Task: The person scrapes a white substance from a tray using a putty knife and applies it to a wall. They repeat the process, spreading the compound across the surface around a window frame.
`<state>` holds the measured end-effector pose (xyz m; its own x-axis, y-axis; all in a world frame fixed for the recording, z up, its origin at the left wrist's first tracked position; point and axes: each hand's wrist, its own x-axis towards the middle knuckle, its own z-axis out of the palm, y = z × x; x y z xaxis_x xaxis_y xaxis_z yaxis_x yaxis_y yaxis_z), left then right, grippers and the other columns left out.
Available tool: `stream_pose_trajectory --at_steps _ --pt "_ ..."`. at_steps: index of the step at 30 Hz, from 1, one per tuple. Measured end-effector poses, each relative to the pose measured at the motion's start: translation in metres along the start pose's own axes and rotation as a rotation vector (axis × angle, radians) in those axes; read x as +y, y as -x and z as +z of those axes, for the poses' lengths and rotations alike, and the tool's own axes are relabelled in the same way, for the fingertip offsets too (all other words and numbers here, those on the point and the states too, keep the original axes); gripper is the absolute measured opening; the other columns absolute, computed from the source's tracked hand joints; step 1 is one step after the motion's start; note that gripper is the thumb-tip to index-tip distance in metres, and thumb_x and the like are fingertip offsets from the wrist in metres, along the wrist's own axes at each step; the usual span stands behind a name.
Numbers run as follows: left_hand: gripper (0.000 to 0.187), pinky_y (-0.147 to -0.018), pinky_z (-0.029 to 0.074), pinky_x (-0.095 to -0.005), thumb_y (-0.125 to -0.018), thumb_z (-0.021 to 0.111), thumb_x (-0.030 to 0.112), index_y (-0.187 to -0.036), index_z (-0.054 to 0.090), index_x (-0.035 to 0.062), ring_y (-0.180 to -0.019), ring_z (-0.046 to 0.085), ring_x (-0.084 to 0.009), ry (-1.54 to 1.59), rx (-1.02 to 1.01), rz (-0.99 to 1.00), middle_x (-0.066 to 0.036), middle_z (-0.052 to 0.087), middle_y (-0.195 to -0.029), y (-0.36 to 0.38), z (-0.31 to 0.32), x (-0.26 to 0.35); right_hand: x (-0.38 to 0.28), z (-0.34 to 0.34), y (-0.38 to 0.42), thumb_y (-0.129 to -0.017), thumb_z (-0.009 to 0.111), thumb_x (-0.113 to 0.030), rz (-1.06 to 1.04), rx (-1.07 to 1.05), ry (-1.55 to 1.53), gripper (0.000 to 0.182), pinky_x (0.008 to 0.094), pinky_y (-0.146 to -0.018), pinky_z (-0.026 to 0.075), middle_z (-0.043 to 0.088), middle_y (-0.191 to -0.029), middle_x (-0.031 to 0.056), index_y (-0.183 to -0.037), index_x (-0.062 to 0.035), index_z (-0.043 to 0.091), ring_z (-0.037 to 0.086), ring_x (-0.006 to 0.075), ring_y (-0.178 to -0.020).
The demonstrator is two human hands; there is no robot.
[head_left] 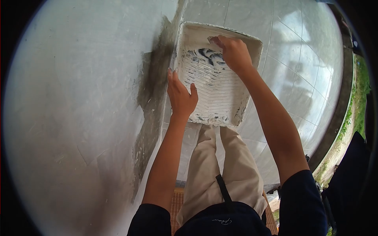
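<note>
A white, paint-stained tray with a ribbed floor lies in front of my legs, with dark and whitish paint smeared in its far part. My right hand is over the tray's far right area, its fingers closed around a small brush whose tip is near the far end. At the tray's left edge is my left hand, with thumb and fingers apart and nothing held; whether it touches the rim is hard to tell.
A grey wall with a rough dark strip along its base rises at the left. Glossy floor tiles extend under and right of the tray. Beneath my legs shows a brown woven surface. Grass is at the far right.
</note>
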<state>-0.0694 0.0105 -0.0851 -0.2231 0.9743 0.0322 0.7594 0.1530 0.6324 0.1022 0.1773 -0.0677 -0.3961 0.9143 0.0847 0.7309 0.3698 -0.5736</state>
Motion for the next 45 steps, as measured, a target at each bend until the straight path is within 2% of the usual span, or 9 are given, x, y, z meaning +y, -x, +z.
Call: stream_pose_trajectory --at_steps 7,11,13,18,20,31,39,42,45 --pt "0.073 -0.108 0.028 -0.0548 -0.085 0.062 0.011 -0.143 0.021 -0.0050 -0.134 0.032 -0.0517 0.018 0.005 -0.024 -0.037 0.024 -0.147 0.004 0.000 0.000 -0.026 0.017 0.030 -0.073 0.057 0.007 -0.103 -0.068 0.082 0.040 0.0455 -0.063 0.053 0.069 -0.087 0.0163 -0.112 -0.0031 0.063 0.066 0.0376 -0.073" --pt "0.074 -0.109 0.028 -0.0541 -0.085 0.062 0.012 -0.143 0.020 -0.0053 -0.135 0.032 -0.0507 0.022 -0.002 -0.047 -0.036 0.026 -0.147 0.008 -0.002 -0.002 -0.028 0.004 0.037 -0.077 0.057 0.005 -0.126 -0.083 0.039 0.032 0.0444 -0.065 0.054 0.069 -0.089 0.0158 -0.106 -0.0024 0.065 0.068 0.0353 -0.075" --pt "0.074 -0.109 0.028 -0.0539 -0.085 0.062 0.012 -0.143 0.020 -0.0053 -0.135 0.031 -0.0504 0.025 -0.004 -0.048 -0.036 0.026 -0.147 0.009 -0.002 -0.003 -0.025 -0.004 0.028 -0.078 0.056 0.005 -0.104 -0.002 -0.120 0.032 0.0446 -0.064 0.054 0.070 -0.088 0.0156 -0.107 -0.0039 0.066 0.067 0.0357 -0.074" --pt "0.075 -0.108 0.030 -0.0537 -0.085 0.062 0.011 -0.143 0.019 -0.0067 -0.136 0.031 -0.0496 0.058 -0.030 -0.085 -0.034 0.027 -0.147 0.015 -0.002 -0.006 -0.018 0.013 0.000 -0.078 0.057 0.005 -0.142 0.096 -0.149 0.031 0.0449 -0.065 0.054 0.070 -0.087 0.0155 -0.107 -0.0035 0.066 0.067 0.0363 -0.072" --pt "0.075 -0.108 0.030 -0.0538 -0.085 0.062 0.011 -0.143 0.019 -0.0070 -0.136 0.032 -0.0493 0.055 -0.031 -0.090 -0.034 0.028 -0.146 0.016 -0.002 -0.007 -0.023 0.021 -0.005 -0.077 0.056 0.006 -0.196 -0.036 -0.089 0.034 0.0446 -0.067 0.054 0.070 -0.091 0.0149 -0.108 -0.0037 0.066 0.067 0.0351 -0.076" --pt "0.076 -0.109 0.030 -0.0507 -0.083 0.064 0.008 -0.143 0.019 -0.0084 -0.129 0.038 -0.0476 0.024 -0.002 -0.092 -0.033 0.034 -0.141 0.025 -0.004 -0.004 -0.024 0.012 0.027 -0.076 0.058 0.008 -0.325 -0.150 -0.071 0.039 0.0418 -0.072 0.056 0.071 -0.100 0.0142 -0.112 -0.0045 0.066 0.068 0.0332 -0.086" --pt "0.074 -0.111 0.018 -0.0570 -0.081 0.065 0.011 -0.141 0.023 -0.0043 -0.137 0.026 -0.0467 -0.174 0.068 -0.063 -0.031 0.025 -0.149 0.040 -0.001 0.011 -0.015 -0.005 0.046 -0.076 0.059 0.009 -0.419 -0.246 -0.092 0.037 0.0410 -0.070 0.057 0.070 -0.100 0.0139 -0.109 -0.0049 0.065 0.069 0.0325 -0.086" --pt "0.074 -0.111 0.017 -0.0583 -0.081 0.065 0.012 -0.140 0.023 -0.0036 -0.138 0.025 -0.0466 -0.210 0.066 -0.078 -0.031 0.023 -0.150 0.049 0.001 0.019 -0.012 -0.015 0.058 -0.075 0.059 0.009 -0.488 -0.230 -0.102 0.036 0.0402 -0.070 0.057 0.070 -0.100 0.0131 -0.107 -0.0052 0.065 0.069 0.0318 -0.087" --pt "0.071 -0.110 0.018 -0.0601 -0.081 0.064 0.012 -0.139 0.026 -0.0013 -0.138 0.024 -0.0468 -0.234 0.107 -0.091 -0.031 0.024 -0.148 0.058 0.003 0.030 -0.010 -0.022 0.070 -0.077 0.060 0.008 -0.436 -0.261 -0.154 0.034 0.0418 -0.069 0.056 0.070 -0.097 0.0143 -0.108 -0.0052 0.066 0.069 0.0331 -0.084"
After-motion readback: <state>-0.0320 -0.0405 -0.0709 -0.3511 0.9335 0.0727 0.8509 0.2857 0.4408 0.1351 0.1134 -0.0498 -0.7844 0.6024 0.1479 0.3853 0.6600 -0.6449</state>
